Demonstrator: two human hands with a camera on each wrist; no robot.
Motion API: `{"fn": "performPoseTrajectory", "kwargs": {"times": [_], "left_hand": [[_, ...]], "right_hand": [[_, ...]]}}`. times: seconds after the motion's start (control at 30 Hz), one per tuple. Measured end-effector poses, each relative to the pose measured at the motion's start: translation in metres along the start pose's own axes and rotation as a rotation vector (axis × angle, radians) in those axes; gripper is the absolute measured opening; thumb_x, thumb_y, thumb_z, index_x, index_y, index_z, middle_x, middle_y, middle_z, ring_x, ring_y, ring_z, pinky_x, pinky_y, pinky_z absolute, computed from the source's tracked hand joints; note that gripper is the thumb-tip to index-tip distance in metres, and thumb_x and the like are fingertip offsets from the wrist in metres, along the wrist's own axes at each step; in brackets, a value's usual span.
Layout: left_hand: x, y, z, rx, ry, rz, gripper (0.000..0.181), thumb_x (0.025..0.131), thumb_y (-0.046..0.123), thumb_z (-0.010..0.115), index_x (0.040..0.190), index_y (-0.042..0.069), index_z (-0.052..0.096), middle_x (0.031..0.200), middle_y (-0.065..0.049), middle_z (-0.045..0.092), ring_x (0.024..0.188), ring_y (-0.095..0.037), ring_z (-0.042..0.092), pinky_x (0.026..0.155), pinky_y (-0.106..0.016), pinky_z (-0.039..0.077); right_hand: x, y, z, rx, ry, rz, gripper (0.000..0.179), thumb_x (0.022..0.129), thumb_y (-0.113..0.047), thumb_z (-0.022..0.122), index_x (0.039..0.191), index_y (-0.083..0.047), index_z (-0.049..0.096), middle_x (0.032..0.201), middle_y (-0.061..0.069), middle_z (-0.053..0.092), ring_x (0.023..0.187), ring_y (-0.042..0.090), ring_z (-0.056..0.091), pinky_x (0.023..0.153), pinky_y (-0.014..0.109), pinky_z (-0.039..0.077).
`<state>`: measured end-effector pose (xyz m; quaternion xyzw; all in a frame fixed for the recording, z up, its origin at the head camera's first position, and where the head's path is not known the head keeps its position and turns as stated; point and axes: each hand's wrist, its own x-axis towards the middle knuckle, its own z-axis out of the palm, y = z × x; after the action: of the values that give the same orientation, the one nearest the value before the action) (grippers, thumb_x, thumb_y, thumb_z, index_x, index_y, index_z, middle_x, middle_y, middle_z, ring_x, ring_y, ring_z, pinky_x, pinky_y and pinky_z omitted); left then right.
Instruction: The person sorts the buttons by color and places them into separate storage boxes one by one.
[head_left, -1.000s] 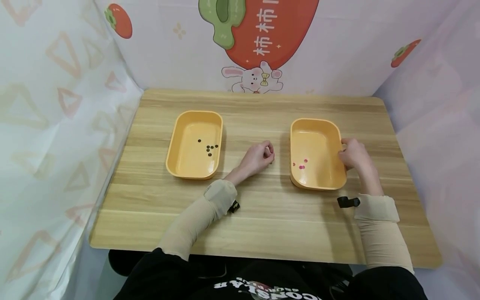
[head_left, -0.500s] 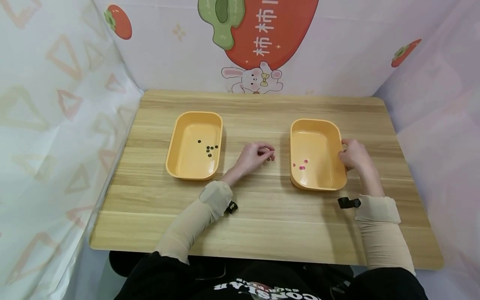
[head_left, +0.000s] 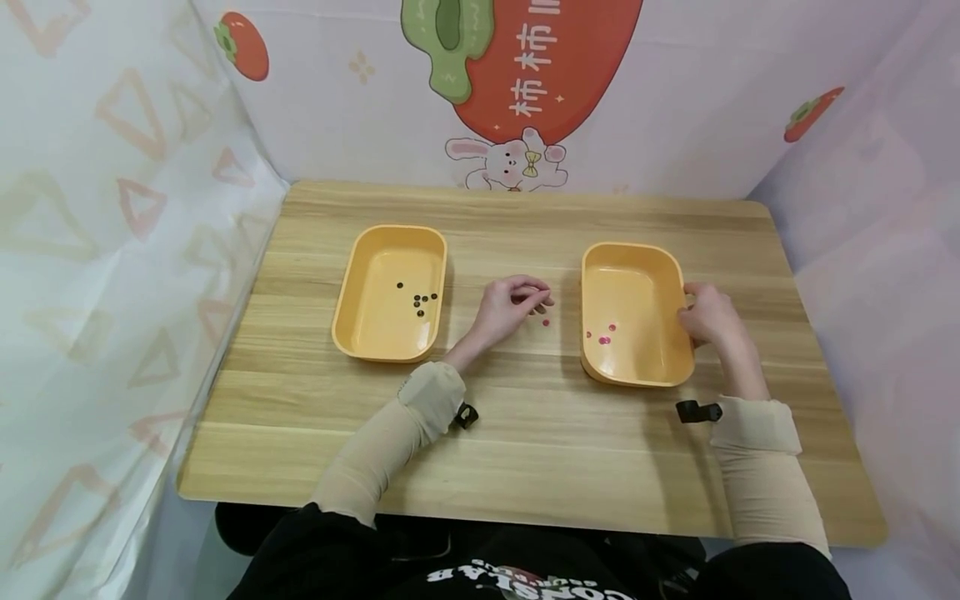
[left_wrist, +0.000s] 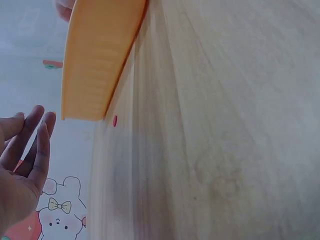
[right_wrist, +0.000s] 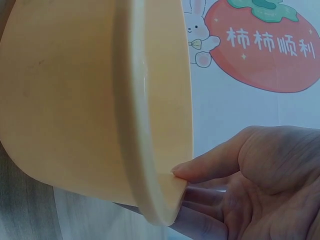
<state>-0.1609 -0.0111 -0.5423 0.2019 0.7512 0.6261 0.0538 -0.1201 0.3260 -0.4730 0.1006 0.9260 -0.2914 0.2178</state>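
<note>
My left hand (head_left: 504,310) is over the table between two yellow-orange trays, its fingers loosely bent and spread apart with nothing visible between them. Just below its fingertips a small red disc (head_left: 546,322) lies on the wood; in the left wrist view that disc stands out near the tray's foot. The right tray (head_left: 637,367) contains several small pink-red discs (head_left: 604,340) toward its left side. My right hand (head_left: 708,315) pinches this tray's right wall, thumb inside the rim and fingers outside, as the right wrist view shows. Several dark discs (head_left: 420,313) are in the left tray (head_left: 367,343).
Both trays stand on a wood-grain table (head_left: 525,467). A white printed backdrop (head_left: 330,108) rises behind its far edge, with hanging cloth (head_left: 135,275) at the left. Small black wrist mounts (head_left: 697,412) sit at the cuffs.
My left hand's curled fingers have loosened and extended, and the hand has lifted slightly away. A red disc now shows on the table under them. The right hand stays at the tray.
</note>
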Motion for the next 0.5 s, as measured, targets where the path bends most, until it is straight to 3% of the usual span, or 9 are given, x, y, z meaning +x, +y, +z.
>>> {"fn": "performPoseTrajectory", "kwargs": {"times": [0.13,0.2,0.27,0.37,0.5], "left_hand": [[0.002,0.005,0.005,-0.04,0.001,0.019,0.016,0.102,0.004,0.076,0.114,-0.007,0.077,0.097,-0.023,0.082,0.081,-0.041,0.078,0.077,-0.051,0.067],[0.004,0.007,0.01,-0.041,-0.008,0.036,0.014,0.1,0.004,0.079,0.111,-0.005,0.078,0.088,-0.021,0.078,0.078,-0.048,0.072,0.069,-0.046,0.065],[0.006,0.01,0.016,-0.035,-0.025,0.048,0.014,0.099,0.005,0.081,0.109,-0.003,0.079,0.081,-0.019,0.072,0.071,-0.048,0.066,0.06,-0.035,0.058],[0.008,0.012,0.025,-0.022,-0.055,0.057,0.014,0.099,0.006,0.081,0.109,-0.002,0.08,0.074,-0.022,0.066,0.059,-0.03,0.059,0.054,-0.022,0.044],[0.012,0.016,0.036,0.01,-0.07,0.056,0.016,0.098,0.01,0.083,0.11,-0.001,0.08,0.07,-0.021,0.065,0.055,-0.005,0.047,0.053,-0.018,0.034]], "right_hand": [[0.0,0.002,0.0,0.003,0.003,0.007,0.068,0.106,-0.005,0.04,0.167,0.016,0.018,0.14,0.05,0.055,0.098,0.044,0.077,0.073,0.046,0.068],[0.0,0.002,0.0,0.003,0.007,0.008,0.068,0.106,-0.005,0.04,0.167,0.016,0.018,0.14,0.05,0.055,0.099,0.045,0.077,0.073,0.046,0.068],[0.0,0.002,0.0,0.001,0.008,0.005,0.068,0.106,-0.006,0.04,0.167,0.016,0.018,0.14,0.05,0.055,0.101,0.046,0.077,0.073,0.046,0.068],[0.0,0.002,0.0,0.0,0.007,0.0,0.068,0.106,-0.006,0.04,0.166,0.016,0.018,0.141,0.051,0.054,0.102,0.046,0.077,0.073,0.046,0.068],[0.0,0.003,0.001,0.004,0.006,-0.012,0.068,0.106,-0.006,0.04,0.166,0.017,0.019,0.14,0.051,0.055,0.095,0.042,0.079,0.072,0.044,0.068]]}}
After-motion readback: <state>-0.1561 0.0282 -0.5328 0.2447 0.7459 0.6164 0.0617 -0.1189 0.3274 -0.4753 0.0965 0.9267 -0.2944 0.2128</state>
